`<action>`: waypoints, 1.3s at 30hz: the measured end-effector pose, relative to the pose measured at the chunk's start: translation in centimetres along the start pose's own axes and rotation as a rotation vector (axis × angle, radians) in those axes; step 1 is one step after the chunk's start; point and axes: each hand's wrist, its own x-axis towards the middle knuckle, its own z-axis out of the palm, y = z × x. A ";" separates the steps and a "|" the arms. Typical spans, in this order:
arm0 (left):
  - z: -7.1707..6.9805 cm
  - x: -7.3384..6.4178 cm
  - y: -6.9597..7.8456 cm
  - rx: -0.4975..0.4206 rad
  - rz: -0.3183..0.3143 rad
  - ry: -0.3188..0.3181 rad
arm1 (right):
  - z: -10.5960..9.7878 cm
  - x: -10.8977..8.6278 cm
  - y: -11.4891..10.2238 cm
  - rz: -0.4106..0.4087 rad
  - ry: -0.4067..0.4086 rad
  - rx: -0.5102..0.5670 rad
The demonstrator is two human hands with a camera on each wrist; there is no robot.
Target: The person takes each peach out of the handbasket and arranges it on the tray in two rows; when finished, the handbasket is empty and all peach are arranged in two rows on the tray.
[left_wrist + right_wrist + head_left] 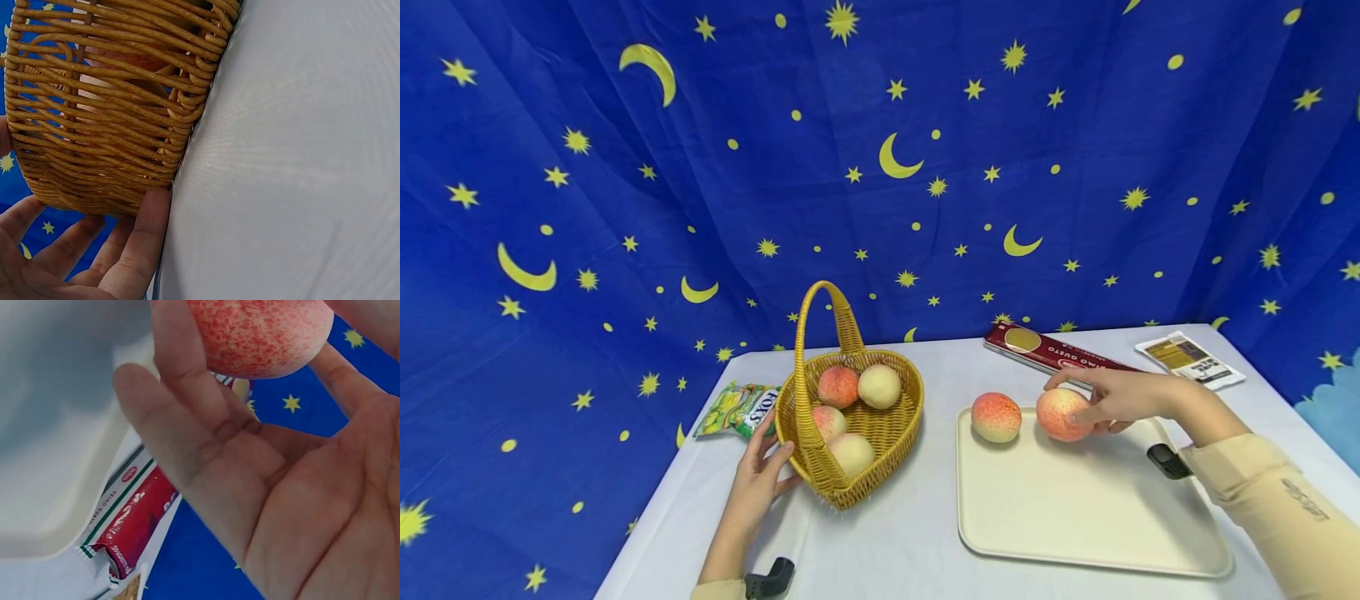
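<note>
In the head view, my right hand [1112,400] grips a speckled pink-and-cream peach [1063,414] between thumb and fingers, over the far edge of the beige tray [1090,517]. Whether this peach touches the tray I cannot tell. Left of it, a second peach [996,417] lies on the tray. My left hand [760,483] rests its spread fingers against the near left side of a yellow wicker basket [880,479] with a tall handle. Several peaches lie inside, including a red one [838,387] and a pale one [879,386]. The left wrist view shows fingertips touching the wicker wall [106,144].
Behind the basket's left side lies a green snack bag [741,408]. A dark red spaghetti packet [1045,348] is beyond the tray, with a white-and-brown pouch [1191,360] to its right. A blue star-patterned cloth [925,208] hangs behind the white table [917,533].
</note>
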 end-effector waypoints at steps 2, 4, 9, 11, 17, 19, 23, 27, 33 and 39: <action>0.0 0.0 0.0 0.003 0.001 0.003 | 0.2 0.1 0.2 0.016 0.007 -0.020; 0.0 0.0 0.0 0.005 0.003 0.005 | 0.4 0.3 0.4 0.032 0.022 -0.041; 0.1 0.0 0.0 0.004 -0.001 0.009 | 0.7 0.7 0.9 -0.002 0.078 -0.117; 0.1 0.1 0.1 0.004 -0.002 0.011 | 0.9 0.7 1.2 -0.049 0.105 -0.143; 0.1 0.1 0.1 0.005 0.001 0.010 | 1.8 1.1 2.4 -0.159 0.209 -0.149; 0.1 0.1 0.1 0.003 0.002 0.008 | 2.3 1.3 2.8 -0.182 0.253 -0.157; 0.1 0.0 0.1 0.003 0.001 0.006 | 3.1 1.4 3.6 -0.248 0.326 -0.172; 0.1 0.1 0.1 0.005 0.002 0.005 | 3.6 1.5 4.1 -0.295 0.352 -0.155; 0.0 0.0 0.1 0.006 0.001 0.001 | 3.7 1.4 4.2 -0.304 0.339 -0.121; -0.1 0.0 0.1 0.008 0.002 -0.006 | 3.6 1.0 4.4 -0.259 0.345 -0.108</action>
